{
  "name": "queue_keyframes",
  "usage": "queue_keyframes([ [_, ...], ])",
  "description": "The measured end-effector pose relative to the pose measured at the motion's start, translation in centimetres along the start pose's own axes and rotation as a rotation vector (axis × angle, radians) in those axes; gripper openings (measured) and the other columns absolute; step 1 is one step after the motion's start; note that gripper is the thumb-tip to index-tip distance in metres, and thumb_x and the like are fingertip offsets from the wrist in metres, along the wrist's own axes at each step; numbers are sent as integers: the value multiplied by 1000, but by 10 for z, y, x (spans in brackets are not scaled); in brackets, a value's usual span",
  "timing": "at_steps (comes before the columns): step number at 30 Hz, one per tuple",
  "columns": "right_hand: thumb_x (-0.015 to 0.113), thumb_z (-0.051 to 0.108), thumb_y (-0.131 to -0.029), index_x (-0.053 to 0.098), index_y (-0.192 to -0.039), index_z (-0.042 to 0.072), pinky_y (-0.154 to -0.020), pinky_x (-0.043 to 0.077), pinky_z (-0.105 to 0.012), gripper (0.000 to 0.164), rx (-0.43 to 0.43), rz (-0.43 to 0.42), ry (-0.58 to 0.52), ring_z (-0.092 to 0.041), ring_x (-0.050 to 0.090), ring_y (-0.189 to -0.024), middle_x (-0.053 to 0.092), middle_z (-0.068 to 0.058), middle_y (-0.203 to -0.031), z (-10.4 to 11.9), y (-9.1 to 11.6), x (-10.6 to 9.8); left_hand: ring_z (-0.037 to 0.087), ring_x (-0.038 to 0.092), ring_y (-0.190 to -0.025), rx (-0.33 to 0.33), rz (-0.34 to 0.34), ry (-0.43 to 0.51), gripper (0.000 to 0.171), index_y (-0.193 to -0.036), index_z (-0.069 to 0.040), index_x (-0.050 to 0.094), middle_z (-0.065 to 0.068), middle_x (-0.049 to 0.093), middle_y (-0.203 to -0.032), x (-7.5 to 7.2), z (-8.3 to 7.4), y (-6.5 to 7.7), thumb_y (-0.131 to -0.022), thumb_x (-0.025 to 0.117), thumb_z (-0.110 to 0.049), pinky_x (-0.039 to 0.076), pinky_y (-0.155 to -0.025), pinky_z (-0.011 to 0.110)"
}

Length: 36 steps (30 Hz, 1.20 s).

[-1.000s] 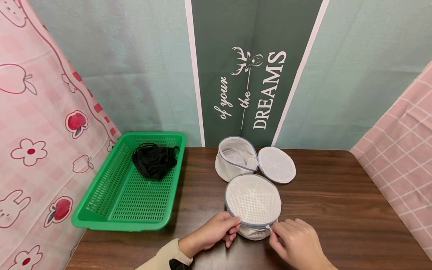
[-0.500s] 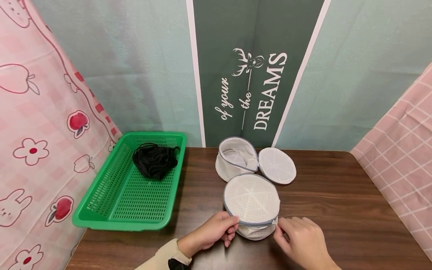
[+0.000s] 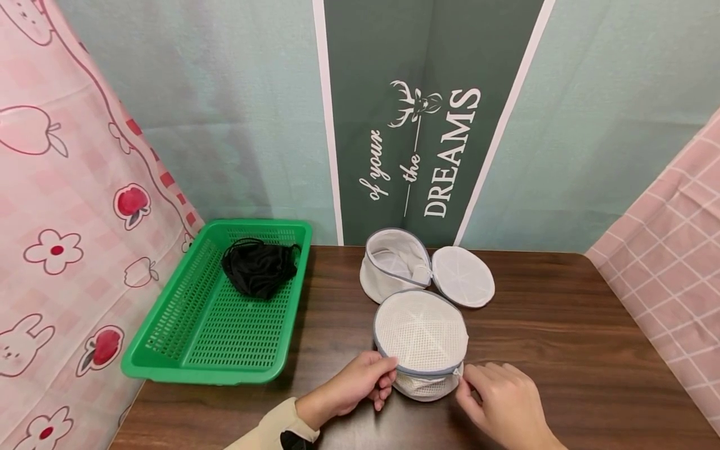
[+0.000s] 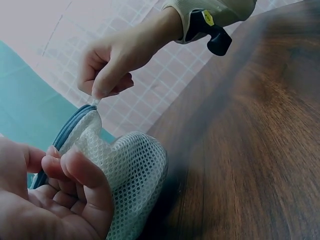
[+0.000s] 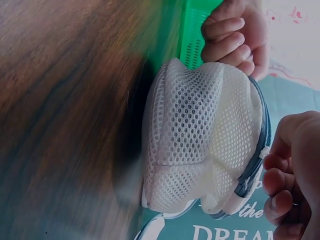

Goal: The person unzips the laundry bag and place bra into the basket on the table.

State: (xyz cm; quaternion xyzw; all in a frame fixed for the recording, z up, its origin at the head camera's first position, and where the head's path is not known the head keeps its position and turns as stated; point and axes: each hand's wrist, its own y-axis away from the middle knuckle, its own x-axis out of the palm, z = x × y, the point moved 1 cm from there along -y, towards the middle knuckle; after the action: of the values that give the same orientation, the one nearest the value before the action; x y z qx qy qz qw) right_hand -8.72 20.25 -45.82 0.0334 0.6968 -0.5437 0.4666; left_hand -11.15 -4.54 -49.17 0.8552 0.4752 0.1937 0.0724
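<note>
A round white mesh laundry bag (image 3: 420, 331) with a grey-blue zipper rim stands on the table, its lid lying over the top. At the front left of the rim, my left hand (image 3: 362, 381) pinches the zipper edge between thumb and fingers. My right hand (image 3: 503, 400) pinches the small white zipper pull (image 5: 265, 151) at the front right. The bag's mesh side (image 4: 137, 170) sags and folds below the rim in the left wrist view. Behind it sits a second white mesh bag (image 3: 382, 275), unzipped, its round lid (image 3: 463, 276) laid out to the right.
On the left stands a green plastic basket (image 3: 281, 350) with a black drawstring pouch (image 3: 259, 267) in it. The brown wooden table (image 3: 562, 350) runs back to a green curtain (image 3: 253, 125) with white lettering. Pink patterned cloths hang at both sides.
My right hand has moved slightly right along the rim with the zipper pull, mostly in the first half second. The left hand keeps its grip at the front left.
</note>
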Motion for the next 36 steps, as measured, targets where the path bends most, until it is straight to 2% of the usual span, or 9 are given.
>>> queue_keyframes([
  [6,42,23,-87,38,-60,22,-47,16,-18,27,-32,-77,-16,3,19,-53,24,19,-58,7,-8,-4,6,43,-51,-8,32,13,29,-78,-9,53,-4,43,-63,0,0,0,-104,50,-24,43,-42,18],
  [17,42,26,-91,42,-60,21,-46,20,-20,31,-47,-68,-44,-1,25,-50,27,17,-58,10,-2,2,6,45,-53,12,84,8,29,-80,-8,54,-4,44,-65,3,-1,1,-104,53,-24,43,-43,17],
  [28,40,30,-100,41,-61,21,-47,21,-19,39,-108,-49,-104,-2,25,-49,26,13,-58,17,-5,6,6,45,-53,6,108,-2,28,-81,-7,54,-4,45,-65,5,-3,3,-104,51,-22,43,-42,17],
  [32,40,30,-99,41,-61,21,-47,20,-19,39,-111,-56,-104,-2,25,-49,26,13,-58,19,-7,5,6,46,-53,-3,123,-7,30,-84,0,56,-3,47,-65,7,-4,4,-104,51,-21,43,-42,18],
  [36,40,30,-100,41,-61,22,-47,20,-18,39,-106,-53,-110,0,25,-49,26,15,-59,19,-6,6,5,48,-54,-5,136,-14,42,-96,19,58,-3,52,-67,9,-5,5,-105,50,-22,44,-42,18],
])
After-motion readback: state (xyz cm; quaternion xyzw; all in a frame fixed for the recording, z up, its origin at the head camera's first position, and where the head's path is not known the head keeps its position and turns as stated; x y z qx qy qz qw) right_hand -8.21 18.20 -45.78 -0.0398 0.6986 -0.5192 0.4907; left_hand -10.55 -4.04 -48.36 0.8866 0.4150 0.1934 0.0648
